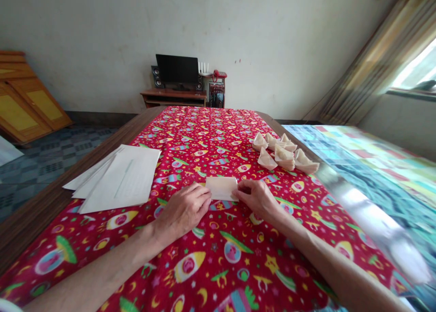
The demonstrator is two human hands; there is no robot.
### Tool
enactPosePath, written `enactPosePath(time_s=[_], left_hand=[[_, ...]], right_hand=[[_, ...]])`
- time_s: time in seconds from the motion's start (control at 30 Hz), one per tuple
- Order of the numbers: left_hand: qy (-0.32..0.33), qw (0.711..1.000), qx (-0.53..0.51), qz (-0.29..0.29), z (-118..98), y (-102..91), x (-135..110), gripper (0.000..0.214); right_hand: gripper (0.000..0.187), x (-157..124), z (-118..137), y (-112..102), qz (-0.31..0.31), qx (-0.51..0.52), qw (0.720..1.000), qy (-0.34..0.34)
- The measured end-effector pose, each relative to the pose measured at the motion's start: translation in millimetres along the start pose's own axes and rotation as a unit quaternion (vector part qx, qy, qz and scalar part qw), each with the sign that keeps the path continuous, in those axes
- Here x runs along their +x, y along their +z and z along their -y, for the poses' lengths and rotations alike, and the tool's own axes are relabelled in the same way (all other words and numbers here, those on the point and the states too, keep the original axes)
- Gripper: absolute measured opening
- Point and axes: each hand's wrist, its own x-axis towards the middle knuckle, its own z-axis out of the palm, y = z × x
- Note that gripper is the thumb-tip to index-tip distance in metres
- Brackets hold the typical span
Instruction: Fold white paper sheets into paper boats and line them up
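Observation:
A small folded cream paper (221, 187) lies on the red patterned tablecloth (218, 257) in the middle of the table. My left hand (185, 208) rests on its left edge, fingers curled and pressed down on the paper. My right hand (257, 197) pinches its right edge between thumb and fingers. A stack of white paper sheets (117, 178) lies to the left of my hands. Several folded paper boats (284, 154) sit in a cluster to the far right.
The wooden table edge (37, 212) shows at left; the glossy table edge runs along the right. A desk with a monitor (177, 69) and speakers stands at the back wall. A wooden cabinet (23, 105) is at far left, a curtained window (412, 71) at right.

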Motion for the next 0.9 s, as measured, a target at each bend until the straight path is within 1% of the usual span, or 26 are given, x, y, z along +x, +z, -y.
enactPosePath(time_s=[0.07,0.13,0.2,0.27,0.33,0.4,0.47,0.53,0.63,0.7,0.77,0.83,0.9], left_hand=[[0.0,1.0,-0.002,-0.002,0.6,-0.3,0.0,0.024],[0.004,1.0,-0.004,-0.01,1.5,-1.6,0.4,0.024],[0.003,1.0,0.002,-0.025,2.4,-4.0,1.3,0.029],[-0.008,0.999,0.016,-0.051,2.8,-6.9,2.5,0.045],[-0.022,0.997,0.032,-0.071,2.5,-9.4,3.5,0.059],[-0.032,0.995,0.045,-0.081,1.2,-10.8,4.1,0.066],[-0.029,0.995,0.053,-0.081,-0.8,-11.4,4.5,0.068],[-0.005,0.996,0.058,-0.07,-3.3,-12.3,5.0,0.063],[0.051,0.997,0.046,-0.019,-6.7,-14.1,5.4,0.04],[0.073,0.997,0.022,0.021,-8.0,-14.1,4.6,0.024],[0.073,0.996,-0.006,0.049,-8.1,-11.9,2.5,0.018],[0.063,0.996,-0.03,0.06,-7.7,-8.2,-0.4,0.015],[0.048,0.996,-0.05,0.06,-7.5,-4.7,-2.7,0.013]], right_hand=[[0.018,-1.5,0.6,2.5,0.0,0.001,1.0,-0.012],[0.02,-1.9,1.1,3.4,-0.018,0.01,0.999,-0.027],[0.019,-0.6,1.7,1.1,-0.073,0.034,0.996,-0.047],[0.019,1.3,2.1,-4.2,-0.153,0.047,0.984,-0.079],[0.019,1.4,2.3,-10.1,-0.222,0.03,0.966,-0.133],[0.019,-1.9,2.5,-13.6,-0.253,-0.021,0.945,-0.204],[0.019,-8.5,3.3,-12.7,-0.234,-0.09,0.93,-0.27],[0.021,-16.4,5.2,-8.1,-0.181,-0.152,0.917,-0.322],[0.026,-25.2,8.4,-0.2,-0.122,-0.195,0.898,-0.376],[0.027,-27.4,9.0,2.6,-0.101,-0.196,0.893,-0.392],[0.026,-27.6,7.7,3.2,-0.08,-0.187,0.896,-0.394],[0.023,-27.6,4.9,2.4,-0.061,-0.174,0.904,-0.386],[0.021,-28.7,1.7,1.2,-0.045,-0.16,0.914,-0.37]])
